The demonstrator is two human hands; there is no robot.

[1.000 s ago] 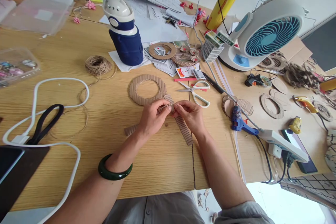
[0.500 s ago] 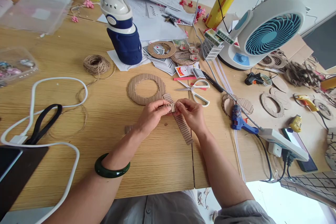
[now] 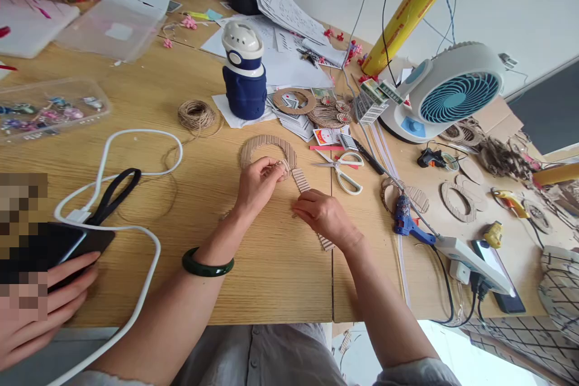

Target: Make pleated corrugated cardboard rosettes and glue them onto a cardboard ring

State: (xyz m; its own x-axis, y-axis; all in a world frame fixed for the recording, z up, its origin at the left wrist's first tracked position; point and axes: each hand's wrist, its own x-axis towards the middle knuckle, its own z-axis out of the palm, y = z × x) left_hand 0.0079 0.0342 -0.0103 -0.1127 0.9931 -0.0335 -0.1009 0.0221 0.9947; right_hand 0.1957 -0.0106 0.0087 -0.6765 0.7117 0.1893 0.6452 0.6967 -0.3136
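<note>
My left hand (image 3: 259, 187) is closed in a pinch on a small rolled piece of corrugated cardboard (image 3: 284, 169). It hovers over the near edge of a corrugated cardboard ring (image 3: 253, 146) and hides part of it. My right hand (image 3: 326, 217) is closed, fingertips pressed together above a corrugated cardboard strip (image 3: 300, 180) on the table. What sits in those fingertips, if anything, is too small to make out. The strip shows beyond and below this hand. White-handled scissors (image 3: 347, 174) lie with blades apart to the right of the ring.
A coil of twine (image 3: 196, 116), a blue-and-white bottle (image 3: 245, 87) and a fan (image 3: 452, 93) stand farther back. To the right are a blue glue gun (image 3: 409, 220) and a power strip (image 3: 473, 262). At left, another person's hand (image 3: 67, 301) touches a dark phone (image 3: 67, 247) near a white cable (image 3: 151, 277).
My hands have come apart: the left keeps the rolled cardboard and rises toward the ring, the right moves down along the strip. Another person's hand has appeared at left. The view has shifted.
</note>
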